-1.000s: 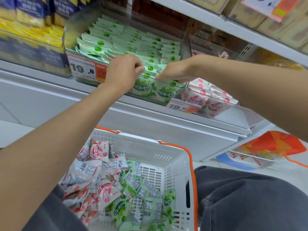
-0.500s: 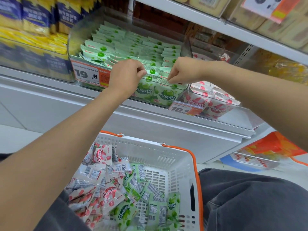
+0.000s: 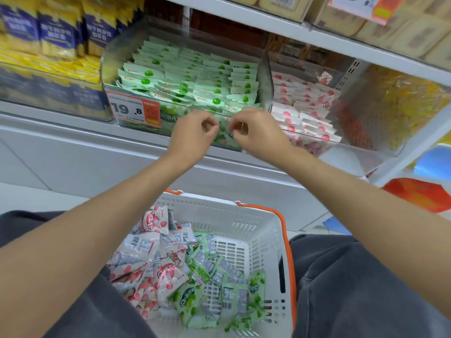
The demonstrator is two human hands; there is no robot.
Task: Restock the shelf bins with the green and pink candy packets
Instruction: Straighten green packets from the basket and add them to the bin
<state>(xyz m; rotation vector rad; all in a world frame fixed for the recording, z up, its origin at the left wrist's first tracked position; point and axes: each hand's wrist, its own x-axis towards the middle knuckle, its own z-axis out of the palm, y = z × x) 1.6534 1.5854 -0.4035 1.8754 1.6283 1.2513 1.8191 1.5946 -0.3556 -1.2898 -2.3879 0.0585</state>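
Green packets [image 3: 190,76] crowd the left bin [image 3: 108,67] to its brim, with pink packets [image 3: 302,106] next door and more of both in the basket [image 3: 219,203]. The left hand [image 3: 192,135] and right hand [image 3: 256,135] hover curled at the front wall (pinching anything? I cannot tell). One more packet may tip others out.

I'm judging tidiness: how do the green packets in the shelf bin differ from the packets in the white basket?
The bin packets stand in tidy overlapping rows; the basket packets lie in a loose heap. The bin packets are all green; the basket packets mix pink and green. Many basket packets show barcoded backs, while the bin packets show printed top edges. Both are small sealed candy packets.
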